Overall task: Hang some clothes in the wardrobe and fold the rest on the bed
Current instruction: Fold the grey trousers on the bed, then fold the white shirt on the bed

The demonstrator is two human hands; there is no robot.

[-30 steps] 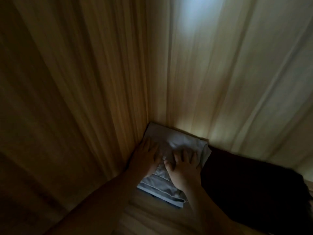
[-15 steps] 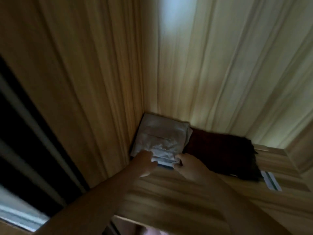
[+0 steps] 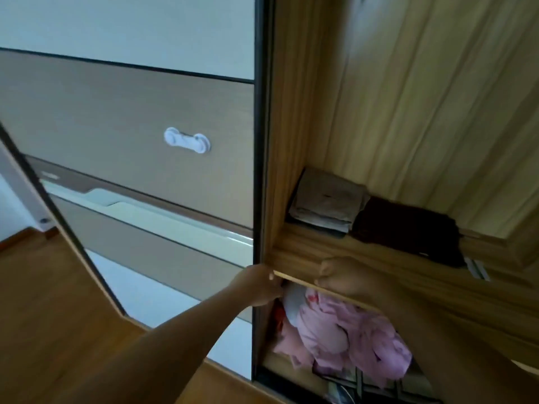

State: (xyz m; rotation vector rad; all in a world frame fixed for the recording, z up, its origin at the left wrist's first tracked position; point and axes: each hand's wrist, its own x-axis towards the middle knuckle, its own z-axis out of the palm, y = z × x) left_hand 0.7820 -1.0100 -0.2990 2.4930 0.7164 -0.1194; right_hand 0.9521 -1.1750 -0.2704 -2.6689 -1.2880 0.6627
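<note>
Item: folded grey garment (image 3: 326, 199), stowed in far corner of wardrobe shelf (image 3: 306, 255), centre-right of frame, touching dark folded garment (image 3: 408, 231) toward frame right. L hand (image 3: 259, 284) & R hand (image 3: 344, 275): fingers curled at shelf's front edge, no cloth in either; can't tell if gripping edge or just resting. Step, I reckon: stowing folded pile, done here. Next: free hands, fetch another piece. Pink clothes (image 3: 350, 330) lie below shelf.

The shelf (image 3: 318, 252) and right arm (image 3: 455, 354) hide part of the pink garment (image 3: 335, 325). Blur obscures what the left hand (image 3: 259, 284) and right hand (image 3: 344, 275) hold.
</note>
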